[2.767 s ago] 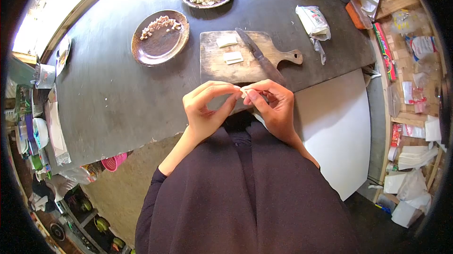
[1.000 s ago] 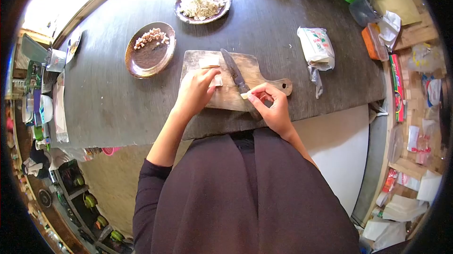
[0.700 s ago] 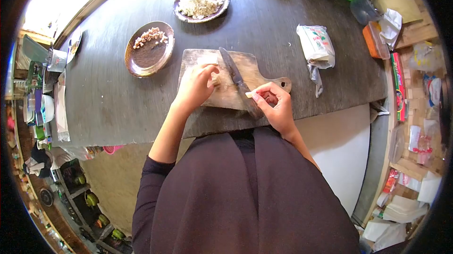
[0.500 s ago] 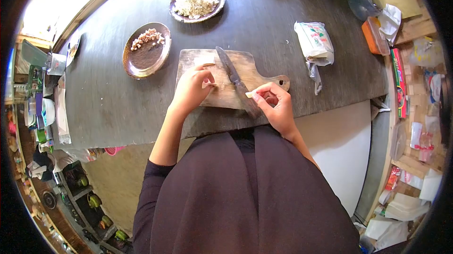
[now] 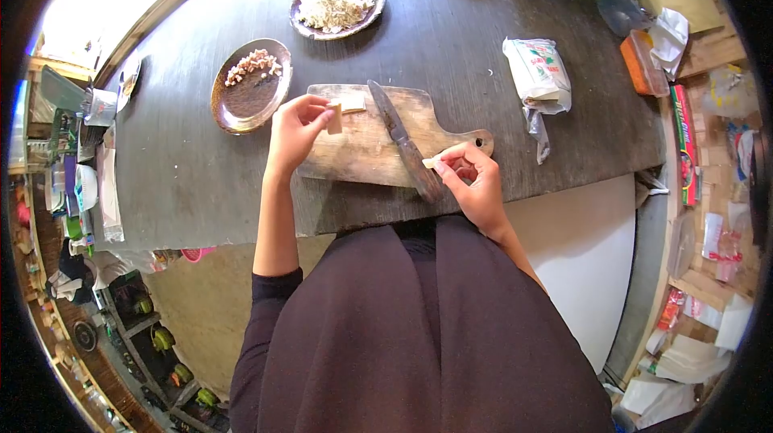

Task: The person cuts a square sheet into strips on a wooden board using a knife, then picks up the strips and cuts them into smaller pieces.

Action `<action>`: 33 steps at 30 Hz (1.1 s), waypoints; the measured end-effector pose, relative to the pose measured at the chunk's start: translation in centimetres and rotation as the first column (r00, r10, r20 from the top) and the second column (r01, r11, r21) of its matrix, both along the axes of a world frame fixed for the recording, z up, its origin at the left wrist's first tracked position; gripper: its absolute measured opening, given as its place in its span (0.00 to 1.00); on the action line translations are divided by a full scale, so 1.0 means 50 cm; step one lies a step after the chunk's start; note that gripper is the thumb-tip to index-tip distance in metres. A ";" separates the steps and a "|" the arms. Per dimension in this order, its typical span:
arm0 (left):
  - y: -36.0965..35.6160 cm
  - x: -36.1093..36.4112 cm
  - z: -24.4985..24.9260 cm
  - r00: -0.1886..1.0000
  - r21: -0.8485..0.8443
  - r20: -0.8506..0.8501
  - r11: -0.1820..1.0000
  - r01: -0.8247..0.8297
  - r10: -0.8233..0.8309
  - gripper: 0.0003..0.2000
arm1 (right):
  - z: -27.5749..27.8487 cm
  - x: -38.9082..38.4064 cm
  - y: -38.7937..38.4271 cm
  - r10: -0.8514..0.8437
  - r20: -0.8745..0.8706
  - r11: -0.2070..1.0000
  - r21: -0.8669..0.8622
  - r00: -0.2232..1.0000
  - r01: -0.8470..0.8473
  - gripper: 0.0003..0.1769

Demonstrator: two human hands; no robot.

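Pinched between the fingers of my left hand [image 5: 298, 129] is a flat pale piece [image 5: 335, 117], held above the left side of the wooden cutting board [image 5: 366, 161]. Another pale slab [image 5: 353, 103] lies near the board's back edge. A dark-bladed knife [image 5: 394, 123] rests diagonally across the board, its handle end over the near edge. My right hand [image 5: 471, 179], beside the knife handle, grips a small pale piece [image 5: 430, 163] between thumb and fingers.
A brown plate [image 5: 250, 103] with small chopped pieces sits behind the board at left, and a plate [image 5: 302, 24] of pale shreds farther back. A white plastic packet [image 5: 538, 71] lies at right. An orange container [image 5: 640, 63] stands at the table's right edge.
My left hand has moved left and up from the board's middle, and the flat pale piece now shows in its fingers. My right hand has barely moved.
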State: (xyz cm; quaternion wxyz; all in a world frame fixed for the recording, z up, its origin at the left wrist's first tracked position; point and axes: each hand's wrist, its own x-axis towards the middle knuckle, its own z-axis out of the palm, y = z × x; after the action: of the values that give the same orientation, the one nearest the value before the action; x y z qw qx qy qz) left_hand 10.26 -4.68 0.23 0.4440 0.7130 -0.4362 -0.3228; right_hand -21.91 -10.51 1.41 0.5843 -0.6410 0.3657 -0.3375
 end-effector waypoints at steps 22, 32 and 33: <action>-0.043 -0.072 0.051 0.847 -0.236 0.532 0.962 0.138 0.010 0.10 | 0.015 -0.008 0.005 -0.023 -0.018 0.999 -0.028 1.000 0.022 0.04; 0.059 -0.202 0.070 0.957 -0.160 -0.062 0.950 0.270 -0.282 0.10 | 0.023 0.065 0.015 0.077 0.044 0.997 -0.028 0.996 -0.076 0.05; 0.063 -0.198 0.068 0.966 -0.120 -0.076 0.964 0.238 -0.247 0.09 | 0.024 0.069 0.014 0.093 0.043 0.995 -0.044 0.995 -0.091 0.06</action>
State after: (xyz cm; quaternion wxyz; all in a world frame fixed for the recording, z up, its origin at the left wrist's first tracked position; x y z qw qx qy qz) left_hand 0.37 -1.55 3.65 0.4588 0.6135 -0.5167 -0.3823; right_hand -18.45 -9.79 2.61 0.5936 -0.6617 0.3154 -0.3321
